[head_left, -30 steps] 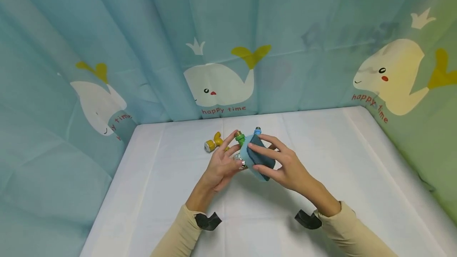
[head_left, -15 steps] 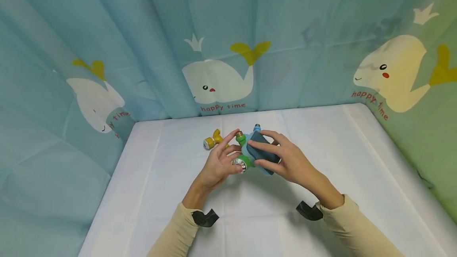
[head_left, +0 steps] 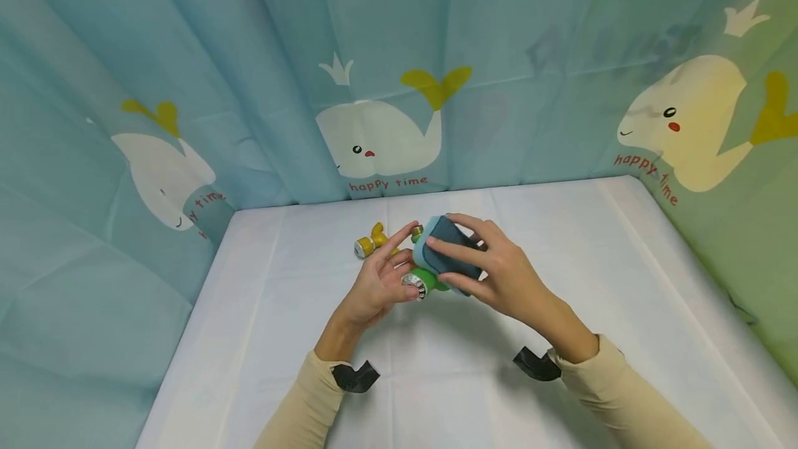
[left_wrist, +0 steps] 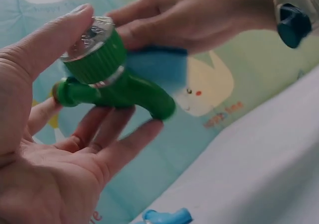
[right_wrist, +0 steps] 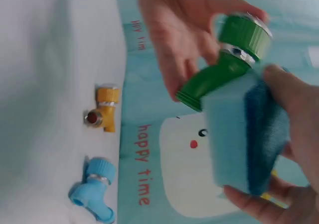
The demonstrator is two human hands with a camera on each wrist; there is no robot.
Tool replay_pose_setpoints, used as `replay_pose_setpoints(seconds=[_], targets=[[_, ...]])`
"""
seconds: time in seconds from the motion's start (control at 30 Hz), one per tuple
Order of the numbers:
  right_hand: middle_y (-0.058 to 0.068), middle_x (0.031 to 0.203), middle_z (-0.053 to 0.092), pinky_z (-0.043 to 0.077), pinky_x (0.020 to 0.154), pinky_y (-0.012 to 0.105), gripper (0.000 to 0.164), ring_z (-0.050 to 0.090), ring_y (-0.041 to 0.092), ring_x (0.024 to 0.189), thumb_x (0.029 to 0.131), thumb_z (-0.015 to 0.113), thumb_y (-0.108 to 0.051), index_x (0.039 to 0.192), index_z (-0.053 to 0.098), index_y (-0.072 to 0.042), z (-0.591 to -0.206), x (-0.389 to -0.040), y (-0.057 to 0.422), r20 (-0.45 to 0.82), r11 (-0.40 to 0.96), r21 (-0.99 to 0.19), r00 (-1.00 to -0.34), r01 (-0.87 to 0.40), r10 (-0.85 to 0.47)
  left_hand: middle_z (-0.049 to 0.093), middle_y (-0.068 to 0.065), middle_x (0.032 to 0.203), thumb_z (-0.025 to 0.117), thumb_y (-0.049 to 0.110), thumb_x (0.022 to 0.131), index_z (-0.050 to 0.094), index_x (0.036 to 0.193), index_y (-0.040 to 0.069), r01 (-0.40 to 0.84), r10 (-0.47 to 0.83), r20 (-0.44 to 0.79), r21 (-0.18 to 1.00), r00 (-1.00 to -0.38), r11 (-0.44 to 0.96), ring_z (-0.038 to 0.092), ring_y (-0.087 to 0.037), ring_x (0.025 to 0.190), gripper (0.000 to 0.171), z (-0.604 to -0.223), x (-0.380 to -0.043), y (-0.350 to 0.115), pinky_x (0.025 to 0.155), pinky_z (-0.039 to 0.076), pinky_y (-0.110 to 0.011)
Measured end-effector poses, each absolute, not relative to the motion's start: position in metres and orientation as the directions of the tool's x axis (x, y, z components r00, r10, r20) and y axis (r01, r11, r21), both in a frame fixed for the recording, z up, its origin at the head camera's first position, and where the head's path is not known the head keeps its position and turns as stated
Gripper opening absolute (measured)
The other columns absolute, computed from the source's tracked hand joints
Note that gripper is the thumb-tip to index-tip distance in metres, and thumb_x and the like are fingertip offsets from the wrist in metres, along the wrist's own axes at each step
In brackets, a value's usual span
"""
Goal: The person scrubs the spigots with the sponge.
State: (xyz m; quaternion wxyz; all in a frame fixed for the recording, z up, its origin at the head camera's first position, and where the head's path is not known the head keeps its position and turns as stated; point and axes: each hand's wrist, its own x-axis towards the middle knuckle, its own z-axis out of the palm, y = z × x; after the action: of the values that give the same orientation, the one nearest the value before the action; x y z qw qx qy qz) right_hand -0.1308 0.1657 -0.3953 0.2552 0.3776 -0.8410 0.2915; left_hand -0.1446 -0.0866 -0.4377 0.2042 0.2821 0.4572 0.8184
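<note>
My left hand (head_left: 376, 288) holds a green faucet (left_wrist: 134, 92) above the table, its thumb on the silver-capped knob and its fingers along the body and ends. Between the fingers and thumb of my right hand (head_left: 508, 272) is a two-layer blue sponge (right_wrist: 227, 129), with a light soft side and a darker scouring side. The light side lies against the faucet's body in the right wrist view. From the head view, the sponge hides much of the faucet; its knob and brass-coloured threaded end still show.
On the white-covered table (head_left: 280, 296), a yellow faucet (right_wrist: 107, 97) lies beyond my left hand. A light blue faucet (right_wrist: 91, 196) lies near it, hidden behind the sponge in the head view. A curtain with printed whales (head_left: 530, 130) stands along the table's back edge.
The green faucet has turned, bringing its knob into view below the sponge. The sponge has slid up over the faucet and now covers the light blue faucet behind. Both hands keep their hold.
</note>
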Motion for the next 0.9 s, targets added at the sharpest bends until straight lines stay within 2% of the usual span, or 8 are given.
replay_pose_setpoints(seconds=[0.1, 0.23, 0.4, 0.47, 0.57, 0.67, 0.8, 0.9], targets=[[0.014, 0.15, 0.05, 0.06, 0.07, 0.041, 0.047, 0.057, 0.032, 0.115, 0.092, 0.079, -0.038, 0.137, 0.069, -0.03, -0.398, -0.128, 0.167, 0.602, 0.58, -0.262, -0.6, -0.772, -0.527, 0.059, -0.013, 0.123, 0.088, 0.011, 0.082, 0.019, 0.164, 0.007, -0.058, 0.593, 0.268, 0.88, -0.759, -0.472, 0.06, -0.022, 0.113, 0.107, -0.438, -0.145, -0.088, 0.083, 0.059, -0.025], [0.011, 0.15, 0.051, 0.058, 0.066, 0.04, 0.053, 0.056, 0.03, 0.108, 0.086, 0.084, -0.032, 0.137, 0.069, -0.032, -0.397, -0.127, 0.173, 0.583, 0.613, -0.237, -0.615, -0.754, -0.531, 0.059, -0.011, 0.119, 0.089, 0.012, 0.082, 0.022, 0.164, 0.01, -0.043, 0.591, 0.247, 0.901, -0.768, -0.432, 0.061, -0.02, 0.113, 0.105, -0.44, -0.144, -0.091, 0.084, 0.059, -0.025], [0.01, 0.151, 0.05, 0.057, 0.069, 0.038, 0.054, 0.053, 0.029, 0.099, 0.085, 0.086, -0.029, 0.136, 0.068, -0.036, -0.393, -0.126, 0.167, 0.592, 0.577, -0.163, -0.547, -0.8, -0.592, 0.061, -0.011, 0.118, 0.09, 0.017, 0.082, 0.025, 0.163, 0.008, -0.008, 0.625, 0.246, 0.927, -0.741, -0.375, 0.063, -0.021, 0.111, 0.104, -0.438, -0.146, -0.091, 0.083, 0.059, -0.027], [0.009, 0.15, 0.052, 0.056, 0.069, 0.038, 0.057, 0.052, 0.029, 0.095, 0.082, 0.089, -0.025, 0.134, 0.069, -0.037, -0.395, -0.126, 0.167, 0.582, 0.585, -0.104, -0.526, -0.805, -0.62, 0.061, -0.013, 0.117, 0.089, 0.018, 0.082, 0.027, 0.162, 0.008, -0.001, 0.636, 0.232, 0.939, -0.736, -0.344, 0.064, -0.021, 0.109, 0.102, -0.439, -0.147, -0.091, 0.082, 0.06, -0.028], [0.008, 0.147, 0.054, 0.055, 0.069, 0.039, 0.061, 0.053, 0.03, 0.093, 0.076, 0.093, -0.022, 0.131, 0.072, -0.037, -0.399, -0.126, 0.17, 0.58, 0.607, -0.046, -0.515, -0.794, -0.631, 0.06, -0.013, 0.116, 0.089, 0.017, 0.083, 0.032, 0.162, 0.011, -0.013, 0.64, 0.181, 0.958, -0.747, -0.285, 0.065, -0.021, 0.107, 0.097, -0.44, -0.146, -0.091, 0.081, 0.06, -0.028], [0.008, 0.148, 0.054, 0.056, 0.07, 0.04, 0.063, 0.054, 0.032, 0.093, 0.076, 0.094, -0.022, 0.132, 0.071, -0.038, -0.399, -0.127, 0.171, 0.593, 0.617, -0.014, -0.504, -0.787, -0.628, 0.058, -0.013, 0.117, 0.087, 0.015, 0.084, 0.034, 0.161, 0.014, -0.031, 0.638, 0.146, 0.966, -0.756, -0.258, 0.065, -0.02, 0.109, 0.093, -0.44, -0.147, -0.09, 0.082, 0.061, -0.028], [0.009, 0.15, 0.052, 0.056, 0.072, 0.04, 0.063, 0.054, 0.033, 0.095, 0.078, 0.092, -0.023, 0.135, 0.068, -0.038, -0.399, -0.128, 0.171, 0.605, 0.611, -0.033, -0.502, -0.791, -0.618, 0.058, -0.012, 0.113, 0.09, 0.019, 0.081, 0.034, 0.16, 0.01, -0.013, 0.614, 0.176, 0.957, -0.77, -0.29, 0.065, -0.019, 0.105, 0.097, -0.435, -0.147, -0.09, 0.079, 0.061, -0.027], [0.01, 0.148, 0.053, 0.057, 0.071, 0.041, 0.063, 0.054, 0.033, 0.092, 0.076, 0.093, -0.021, 0.133, 0.071, -0.036, -0.403, -0.127, 0.174, 0.598, 0.622, -0.042, -0.518, -0.782, -0.611, 0.059, -0.011, 0.112, 0.091, 0.019, 0.079, 0.03, 0.161, 0.006, -0.018, 0.586, 0.216, 0.93, -0.781, -0.367, 0.063, -0.019, 0.106, 0.103, -0.432, -0.146, -0.092, 0.079, 0.06, -0.025]])
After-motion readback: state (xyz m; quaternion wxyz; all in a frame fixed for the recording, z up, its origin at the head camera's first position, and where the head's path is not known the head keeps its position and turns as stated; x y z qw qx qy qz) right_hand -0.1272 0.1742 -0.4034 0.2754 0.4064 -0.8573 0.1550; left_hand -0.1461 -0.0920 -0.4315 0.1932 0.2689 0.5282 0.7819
